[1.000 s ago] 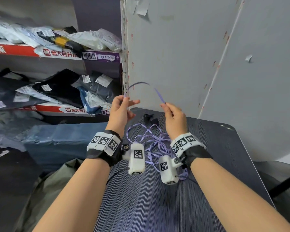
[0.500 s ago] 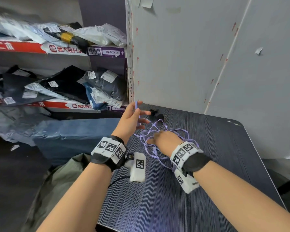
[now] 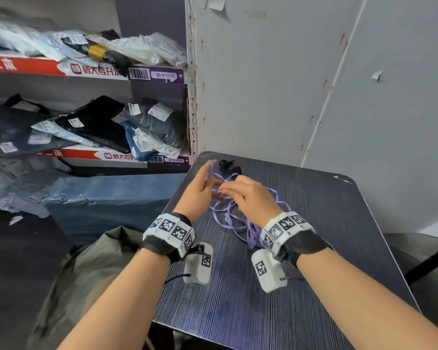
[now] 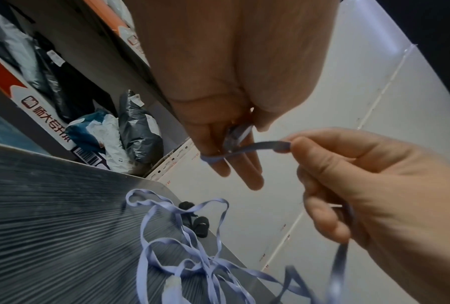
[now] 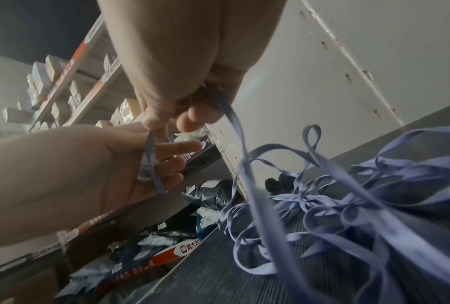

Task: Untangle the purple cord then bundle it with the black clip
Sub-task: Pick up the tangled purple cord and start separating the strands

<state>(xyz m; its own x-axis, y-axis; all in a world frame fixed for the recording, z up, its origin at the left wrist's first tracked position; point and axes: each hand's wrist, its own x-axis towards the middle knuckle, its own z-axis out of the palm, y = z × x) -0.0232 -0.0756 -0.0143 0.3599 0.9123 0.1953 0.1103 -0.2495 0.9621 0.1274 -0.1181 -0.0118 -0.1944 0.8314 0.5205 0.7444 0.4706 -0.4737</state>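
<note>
- A second ago both hands were raised, stretching a span of cord between them; half a second ago the right had dropped to the pile. Now they meet low over the table (image 3: 263,311), centre of the head view.
- Nearest the camera, lower centre, most of the purple cord (image 3: 248,231) lies in a loose tangle just beside the right wrist.
- Mid-frame, the left hand (image 3: 200,190) stands with fingers straight, a turn of cord wrapped across them and one plug end lying on them; the right hand (image 3: 250,195) pinches the running cord between thumb and forefinger.
- To wind well, I judge: keep light tension, lay each turn flat beside the last, and let the right hand feed slack so snags shake out before reaching the fingers.
- Farthest, upper centre of the table, the black clip (image 3: 229,165) sits untouched, near the fingertips.
- Hard to read: the left thumb is hidden, so whether it pins the plug is uncertain; the pile's knots, possibly only crossings, are blurred in the right-wrist view.
</note>
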